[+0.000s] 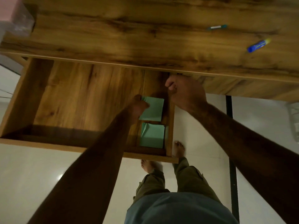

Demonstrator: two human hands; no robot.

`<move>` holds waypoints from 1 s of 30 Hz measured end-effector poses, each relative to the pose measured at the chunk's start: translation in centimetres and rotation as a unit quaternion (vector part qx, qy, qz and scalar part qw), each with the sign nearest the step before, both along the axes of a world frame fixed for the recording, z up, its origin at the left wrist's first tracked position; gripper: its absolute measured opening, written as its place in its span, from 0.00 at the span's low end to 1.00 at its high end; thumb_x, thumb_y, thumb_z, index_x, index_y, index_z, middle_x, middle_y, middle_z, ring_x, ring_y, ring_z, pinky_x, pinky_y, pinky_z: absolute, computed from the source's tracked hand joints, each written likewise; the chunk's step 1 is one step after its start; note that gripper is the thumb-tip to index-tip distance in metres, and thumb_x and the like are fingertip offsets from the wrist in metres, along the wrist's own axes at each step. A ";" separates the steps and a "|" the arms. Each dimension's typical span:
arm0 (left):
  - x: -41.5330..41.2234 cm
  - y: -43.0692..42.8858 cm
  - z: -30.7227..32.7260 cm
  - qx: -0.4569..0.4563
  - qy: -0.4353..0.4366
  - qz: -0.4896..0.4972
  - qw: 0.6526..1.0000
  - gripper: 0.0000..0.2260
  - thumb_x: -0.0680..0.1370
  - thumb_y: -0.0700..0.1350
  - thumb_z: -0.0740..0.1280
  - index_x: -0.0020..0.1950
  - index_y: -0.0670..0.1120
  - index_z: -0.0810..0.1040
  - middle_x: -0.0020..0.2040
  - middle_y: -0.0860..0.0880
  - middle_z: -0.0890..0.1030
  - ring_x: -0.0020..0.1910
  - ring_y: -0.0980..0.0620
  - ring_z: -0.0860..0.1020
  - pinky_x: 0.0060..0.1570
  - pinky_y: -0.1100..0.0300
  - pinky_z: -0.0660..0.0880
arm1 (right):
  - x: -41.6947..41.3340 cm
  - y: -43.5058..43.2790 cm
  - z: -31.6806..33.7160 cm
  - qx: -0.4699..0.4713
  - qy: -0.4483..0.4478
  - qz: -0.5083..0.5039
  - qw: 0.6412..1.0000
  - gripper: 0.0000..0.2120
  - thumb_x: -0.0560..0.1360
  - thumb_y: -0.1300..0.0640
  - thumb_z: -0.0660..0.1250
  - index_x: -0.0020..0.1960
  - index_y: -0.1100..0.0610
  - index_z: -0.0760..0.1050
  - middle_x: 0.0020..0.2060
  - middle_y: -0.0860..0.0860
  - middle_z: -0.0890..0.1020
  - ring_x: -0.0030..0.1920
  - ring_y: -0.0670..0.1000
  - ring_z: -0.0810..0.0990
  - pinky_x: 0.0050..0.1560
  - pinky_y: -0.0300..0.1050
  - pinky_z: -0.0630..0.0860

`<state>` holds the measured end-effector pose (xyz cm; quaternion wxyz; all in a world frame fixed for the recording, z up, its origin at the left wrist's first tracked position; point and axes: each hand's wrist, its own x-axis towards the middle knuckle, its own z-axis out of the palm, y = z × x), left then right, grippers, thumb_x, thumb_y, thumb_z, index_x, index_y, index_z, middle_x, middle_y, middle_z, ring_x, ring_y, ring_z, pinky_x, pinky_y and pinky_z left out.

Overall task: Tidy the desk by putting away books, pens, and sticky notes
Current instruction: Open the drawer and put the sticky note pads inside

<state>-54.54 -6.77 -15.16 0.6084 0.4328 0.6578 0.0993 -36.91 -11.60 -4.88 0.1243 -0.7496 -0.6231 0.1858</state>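
Two green sticky pads in the open drawer

Two pads of green sticky notes lie in the drawer (40, 97), which stands pulled out from under the bench (129, 29). Both sit at the drawer's right end, just beside its right wall, one behind the other with a narrow strip of drawer floor between them. The near pad (152, 136) lies just inside the drawer's front wall, and its top sheet curls up at the left corner. The far pad (153, 109) lies deeper in the drawer, toward the bench.

The left hand (137, 107) reaches down into the drawer and grasps the far pad by its left edge, the thumb over the pad's far left corner. The right hand (182, 92) is clenched into a fist above the back of the drawer's right wall, just under the bench's front edge; nothing shows inside it.

Beyond the drawer and off to its right, a teal and white pen (216, 27) lies on the bench top. A blue stick with a yellow end (258, 45) lies apart from it, closer to the bench's front edge; whether it is a marker or glue cannot be told. Behind the drawer's left end a blurred pink block (9, 10) sits at the bench's corner
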 end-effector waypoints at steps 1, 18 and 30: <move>0.7 -0.3 0.0 0.007 0.022 -0.040 0.999 0.20 0.76 0.39 0.69 0.67 0.43 0.70 0.63 0.40 0.76 0.59 0.40 0.77 0.55 0.43 0.79 | 0.1 0.0 0.3 0.005 0.003 -0.002 1.000 0.14 0.71 0.60 0.67 0.53 0.45 0.79 0.44 0.41 0.82 0.48 0.47 0.82 0.48 0.49 0.81; 0.4 -1.6 -1.0 0.267 0.323 -0.472 0.775 0.41 0.70 0.58 0.75 0.77 0.51 0.59 0.72 0.42 0.60 0.69 0.40 0.63 0.62 0.43 0.73 | 0.7 1.7 -1.1 -0.044 0.045 0.041 0.997 0.16 0.71 0.63 0.68 0.53 0.47 0.80 0.47 0.43 0.83 0.49 0.46 0.82 0.48 0.47 0.81; -0.6 -0.2 4.1 0.428 0.291 -0.339 0.786 0.31 0.74 0.56 0.67 0.74 0.48 0.63 0.69 0.46 0.69 0.66 0.44 0.71 0.60 0.48 0.74 | 0.0 2.4 -1.1 -0.037 -0.022 0.085 0.995 0.32 0.70 0.47 0.69 0.72 0.45 0.66 0.69 0.48 0.72 0.68 0.55 0.72 0.64 0.61 0.73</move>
